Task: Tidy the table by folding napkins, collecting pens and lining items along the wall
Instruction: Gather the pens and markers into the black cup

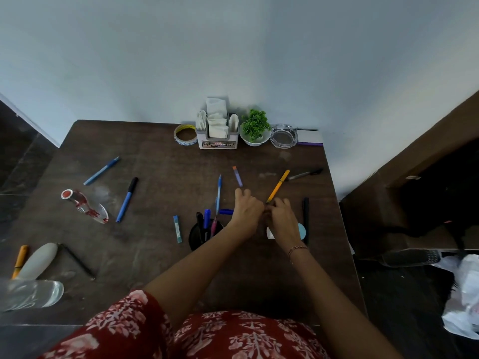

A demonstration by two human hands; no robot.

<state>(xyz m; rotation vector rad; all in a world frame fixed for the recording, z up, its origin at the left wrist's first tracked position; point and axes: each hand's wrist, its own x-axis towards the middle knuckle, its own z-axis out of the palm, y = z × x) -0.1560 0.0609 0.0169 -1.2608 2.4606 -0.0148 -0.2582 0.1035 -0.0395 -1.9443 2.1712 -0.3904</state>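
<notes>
My right hand (282,218) grips the lower end of an orange pen (278,186) that points up and away to the right. My left hand (246,209) is closed right beside it, fingertips touching the right hand; what it holds is hidden. A black pen cup (193,235) with several pens stands just left of my left wrist. Loose pens lie around: a blue one (218,194), a blue-and-black marker (127,199), a light blue pen (101,171), a purple stick (237,176), a black pen (305,213). Folded napkins fill the white holder (217,143) at the wall.
Along the wall stand a tape roll (185,134), a small green plant (255,128), a glass ashtray (283,136) and a notebook (309,138). A red-stained bottle (85,206), a white bottle (39,260) and a clear bottle (33,294) lie at left. The table edge drops off at right.
</notes>
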